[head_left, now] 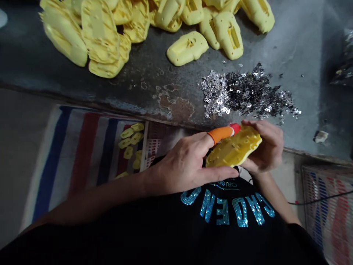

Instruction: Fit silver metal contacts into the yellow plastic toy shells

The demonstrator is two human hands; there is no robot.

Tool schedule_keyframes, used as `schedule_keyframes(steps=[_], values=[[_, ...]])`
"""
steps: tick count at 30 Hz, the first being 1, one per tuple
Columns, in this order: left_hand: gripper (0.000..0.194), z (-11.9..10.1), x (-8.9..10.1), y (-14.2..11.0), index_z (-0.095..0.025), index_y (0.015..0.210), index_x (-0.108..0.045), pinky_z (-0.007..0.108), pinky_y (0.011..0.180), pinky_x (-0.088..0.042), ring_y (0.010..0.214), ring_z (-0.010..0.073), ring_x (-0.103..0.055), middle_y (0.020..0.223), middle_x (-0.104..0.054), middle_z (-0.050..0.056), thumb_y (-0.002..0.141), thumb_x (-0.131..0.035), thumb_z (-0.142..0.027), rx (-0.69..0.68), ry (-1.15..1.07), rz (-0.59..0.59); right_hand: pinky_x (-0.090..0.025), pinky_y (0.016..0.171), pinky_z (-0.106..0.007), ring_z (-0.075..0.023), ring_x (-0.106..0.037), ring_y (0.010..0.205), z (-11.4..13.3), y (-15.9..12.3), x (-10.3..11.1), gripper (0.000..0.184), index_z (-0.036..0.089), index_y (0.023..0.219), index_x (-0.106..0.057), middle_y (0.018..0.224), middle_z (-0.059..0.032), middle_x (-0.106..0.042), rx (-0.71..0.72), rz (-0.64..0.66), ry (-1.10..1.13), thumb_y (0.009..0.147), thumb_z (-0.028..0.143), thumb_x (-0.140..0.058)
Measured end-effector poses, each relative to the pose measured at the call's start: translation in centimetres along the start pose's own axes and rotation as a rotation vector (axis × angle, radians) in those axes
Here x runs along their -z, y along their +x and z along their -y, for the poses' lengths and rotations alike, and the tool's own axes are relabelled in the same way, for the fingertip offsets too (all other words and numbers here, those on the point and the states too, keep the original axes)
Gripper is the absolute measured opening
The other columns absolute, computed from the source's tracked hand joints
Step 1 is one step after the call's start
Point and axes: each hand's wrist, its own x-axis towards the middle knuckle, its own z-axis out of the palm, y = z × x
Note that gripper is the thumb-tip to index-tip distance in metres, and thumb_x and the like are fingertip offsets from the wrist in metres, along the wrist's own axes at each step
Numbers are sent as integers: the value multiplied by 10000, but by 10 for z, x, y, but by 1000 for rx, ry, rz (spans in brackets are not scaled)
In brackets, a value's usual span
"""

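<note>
Between my two hands, close to the table's front edge, is a yellow plastic shell (234, 147), tilted with its studded inner side showing. My left hand (190, 158) grips its left side, thumb along the lower rim. An orange finger cover with a red tip sits on one finger, which reaches across the shell's upper edge. Curled round the far right end of the same shell is my right hand (267, 145); some of its fingers are hidden behind the plastic. Just beyond the hands lies a pile of small shiny metal pieces (248, 92).
Several yellow shells (100, 35) are heaped at the table's back, with a single shell (187, 48) nearer. A whitish lump (321, 136) lies right on the grey table (116, 90). Below left, more yellow pieces (128, 152) rest on a striped sheet (79, 147). A plastic crate (328, 198) stands lower right.
</note>
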Motion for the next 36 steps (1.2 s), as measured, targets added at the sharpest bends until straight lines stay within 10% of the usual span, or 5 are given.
schedule_keyframes(steps=[4, 10, 17, 27, 36], values=[[653, 0, 1, 4, -242, 1545, -729, 423, 1182, -668, 1332, 300, -820, 1497, -823, 129, 976, -959, -467, -194, 49, -3, -757, 818, -550, -321, -793, 1066, -4, -6, -8, 699, 309, 1625, -672, 1248, -101, -748, 18, -116, -1, 1031, 666, -766], [665, 8, -2, 9, -289, 1608, -743, 441, 1186, -686, 1370, 320, -827, 1577, -786, 134, 982, -955, -369, -306, 18, -41, -755, 820, -567, -334, -791, 1076, -10, -11, -11, 747, 289, 1618, -684, 1264, -114, -746, 2, -177, 10, 978, 657, -795], [651, 6, -5, 10, -295, 1579, -777, 383, 1206, -667, 1357, 286, -832, 1579, -773, 96, 959, -972, -267, -267, -51, -98, -701, 918, -697, -420, -762, 1139, -9, -15, -7, 734, 472, 1679, -572, 1333, -116, -710, -139, -87, -28, 997, 662, -769], [466, 17, -4, 11, -257, 1376, -889, 364, 1193, -683, 1325, 277, -850, 1483, -840, 110, 924, -1003, -231, -197, -298, -164, -743, 757, -522, -335, -798, 1017, -21, 9, -18, 865, 237, 1590, -730, 1238, -148, -778, 118, -188, -25, 907, 752, -862], [880, 31, 2, 6, -296, 1582, -715, 513, 1249, -649, 1404, 366, -786, 1557, -774, 163, 795, -1104, -356, -308, -125, -223, -774, 807, -597, -323, -842, 972, -21, 11, -29, 731, 360, 1575, -661, 1174, -91, -708, 82, -216, -18, 1012, 827, -671]])
